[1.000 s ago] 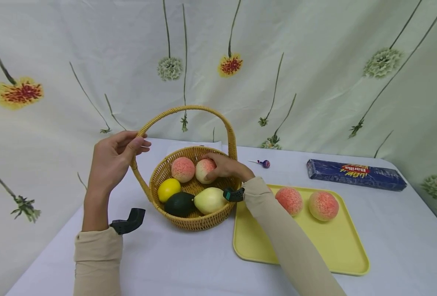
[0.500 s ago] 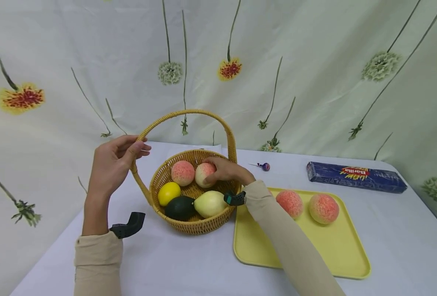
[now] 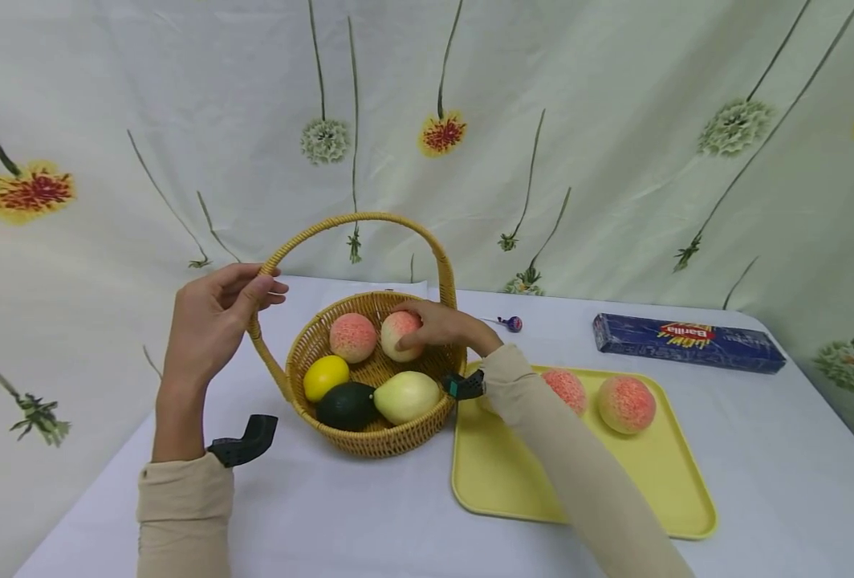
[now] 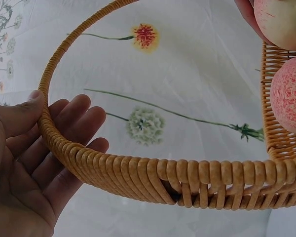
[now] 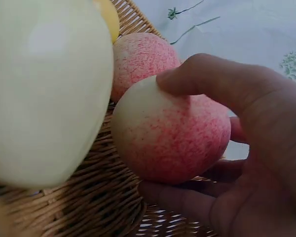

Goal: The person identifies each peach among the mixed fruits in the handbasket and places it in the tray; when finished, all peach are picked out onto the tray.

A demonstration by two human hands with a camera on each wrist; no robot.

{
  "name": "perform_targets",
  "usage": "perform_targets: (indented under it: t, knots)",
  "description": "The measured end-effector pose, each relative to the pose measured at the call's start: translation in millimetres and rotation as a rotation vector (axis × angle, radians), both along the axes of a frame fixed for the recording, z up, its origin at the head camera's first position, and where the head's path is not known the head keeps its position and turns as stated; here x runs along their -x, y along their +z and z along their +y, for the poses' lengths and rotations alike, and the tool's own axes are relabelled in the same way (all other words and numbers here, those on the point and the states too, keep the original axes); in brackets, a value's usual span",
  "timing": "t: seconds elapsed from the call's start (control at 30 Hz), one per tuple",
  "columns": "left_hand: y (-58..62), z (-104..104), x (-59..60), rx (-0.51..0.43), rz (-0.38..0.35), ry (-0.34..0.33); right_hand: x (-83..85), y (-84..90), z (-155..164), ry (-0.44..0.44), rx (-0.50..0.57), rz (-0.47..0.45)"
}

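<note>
Since the earlier frames little has moved: the right hand [image 3: 437, 325] stays inside the wicker basket [image 3: 398, 437], its fingers and thumb curled round the right-hand peach [image 3: 398, 331], which still sits low in the basket at its far side, beside a second peach [image 3: 352, 337]. The left hand [image 3: 213, 321] grips the basket's handle [image 3: 358, 218] on the left, thumb over the weave. The lemon [image 3: 326, 376], avocado [image 3: 347, 405] and pear [image 3: 407, 396] lie at the basket's near side; the yellow tray [image 3: 586, 498] with two more peaches [image 3: 625, 404] lies right of the basket on the worktop [image 3: 774, 449].
</note>
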State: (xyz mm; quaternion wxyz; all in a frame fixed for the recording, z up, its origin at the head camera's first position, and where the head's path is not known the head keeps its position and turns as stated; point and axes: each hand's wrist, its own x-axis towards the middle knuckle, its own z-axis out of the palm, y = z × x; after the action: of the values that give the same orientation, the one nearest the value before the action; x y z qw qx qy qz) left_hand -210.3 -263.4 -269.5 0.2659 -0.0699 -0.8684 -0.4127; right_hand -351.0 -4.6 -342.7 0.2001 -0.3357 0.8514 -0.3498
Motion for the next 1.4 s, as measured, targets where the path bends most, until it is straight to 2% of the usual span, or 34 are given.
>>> perform_targets:
  t: [0.23, 0.4, 0.6, 0.83, 1.07, 1.4]
  knots:
    - [0.4, -3.2, 0.2, -0.006, -0.006, 0.001, -3.4, 1.7, 5.0, 0.013, -0.004, -0.003]
    - [0.1, -2.3, 0.0, -0.006, -0.004, 0.000, -4.6, 3.9, 11.4, 0.006, 0.032, -0.014]
    - [0.8, -2.4, 1.1, -0.005, 0.000, -0.002, -3.9, 4.2, 22.1, 0.011, 0.127, -0.120]
    - [0.8, -0.4, 0.9, -0.012, 0.002, -0.009, -5.2, 2.9, 35.2, 0.094, 0.256, -0.182]
    - [0.9, -0.3, 1.2, -0.013, 0.000, -0.012, -10.1, 3.5, 42.9, 0.114, 0.266, -0.138]
    - [0.6, -2.0, 1.1, -0.013, -0.007, -0.010, -25.3, 4.5, 50.2, 0.080, 0.267, -0.065]
